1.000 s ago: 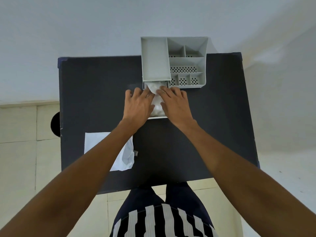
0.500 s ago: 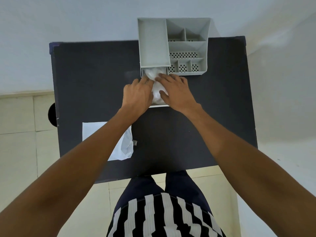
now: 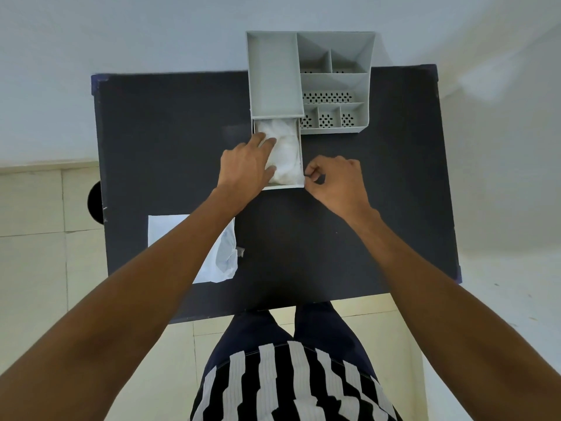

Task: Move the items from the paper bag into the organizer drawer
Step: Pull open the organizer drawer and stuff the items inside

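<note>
Nearest us, our left forearm crosses the flattened white paper bag (image 3: pixel 223 256) on the near-left part of the dark bench (image 3: pixel 349 253) and hides much of it. Our left hand (image 3: pixel 246 171) lies flat, fingers (image 3: pixel 267 141) extended and released, resting on the drawer's left wall and the crumpled white items (image 3: pixel 287 153) inside. Our right hand (image 3: pixel 337 180) is curled, thumb and forefinger pinched at the drawer's near-right corner; we cannot tell whether they grip white material or the rim. The drawer (image 3: pixel 301 156) stands pulled out of the grey organizer (image 3: pixel 306 83), which overhangs the far edge. Bare bench lies open to both sides.
</note>
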